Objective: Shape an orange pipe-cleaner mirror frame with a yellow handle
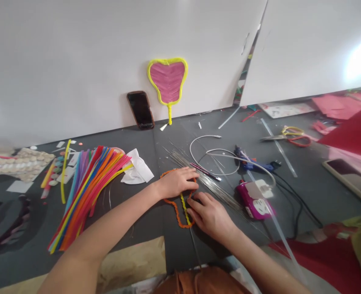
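Observation:
An outline shaped from orange pipe cleaner point(176, 210) lies on the dark table, with a yellow pipe cleaner point(184, 206) running down its inside. My left hand point(176, 182) rests flat across the upper part, fingers stretched out and hiding much of it. At the outline's right edge my right hand point(212, 215) has its fingers bent and closed on the orange pipe cleaner; the exact contact is partly hidden. A thin wire stem point(195, 245) runs from the bottom of the outline towards me. Thin metal wires point(217, 190) and tweezers point(206, 172) lie just beyond my hands.
Colourful pipe cleaners point(85, 192) and crumpled white paper point(137, 168) lie left. A pink fan shape with yellow edging point(168, 81) and a phone point(140, 110) lean against the white board. Rightward are a glue gun point(253, 161), a purple power socket point(253, 200), scissors point(287, 136) and cables.

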{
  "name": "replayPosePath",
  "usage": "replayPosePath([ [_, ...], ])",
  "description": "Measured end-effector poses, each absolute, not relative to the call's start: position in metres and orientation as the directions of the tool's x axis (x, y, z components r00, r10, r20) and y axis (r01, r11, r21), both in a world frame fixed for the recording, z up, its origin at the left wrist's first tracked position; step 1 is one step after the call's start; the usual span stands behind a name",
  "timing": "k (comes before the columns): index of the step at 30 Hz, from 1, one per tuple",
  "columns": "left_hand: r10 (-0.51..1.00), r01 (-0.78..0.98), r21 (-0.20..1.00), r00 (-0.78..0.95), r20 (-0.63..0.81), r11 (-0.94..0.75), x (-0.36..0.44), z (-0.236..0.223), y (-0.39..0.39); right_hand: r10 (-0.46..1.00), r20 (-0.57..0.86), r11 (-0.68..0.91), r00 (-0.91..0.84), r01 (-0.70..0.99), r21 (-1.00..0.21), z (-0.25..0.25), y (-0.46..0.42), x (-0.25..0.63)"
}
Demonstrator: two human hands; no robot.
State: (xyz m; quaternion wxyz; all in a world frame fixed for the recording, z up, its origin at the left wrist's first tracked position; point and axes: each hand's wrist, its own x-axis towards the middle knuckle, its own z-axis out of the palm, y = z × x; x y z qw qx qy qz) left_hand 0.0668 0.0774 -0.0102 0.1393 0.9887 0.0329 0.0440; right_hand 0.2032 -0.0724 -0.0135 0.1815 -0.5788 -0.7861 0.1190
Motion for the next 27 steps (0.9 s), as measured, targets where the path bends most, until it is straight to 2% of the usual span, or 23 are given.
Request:
replayPosePath([
  [8, 0.17, 0.129, 0.312, 0.98, 0.107, -0.941, 0.062, -0.012, 0.072, 0.989, 0.145, 0.055, -0.001, 0.928, -0.369, -0.018, -0.077, 0.195],
  [13, 0.173, 0.118, 0.324, 0.974, 0.148, -0.939, 0.057, -0.019, 0.07, 0.986, 0.161, 0.007, 0.052, 0.937, -0.349, -0.02, -0.074, 0.192],
  [27, 0.168, 0.108, 0.356, 0.975, 0.143, -0.928, 0.056, -0.026, 0.07, 0.973, 0.202, -0.046, 0.115, 0.947, -0.317, -0.032, -0.077, 0.19],
])
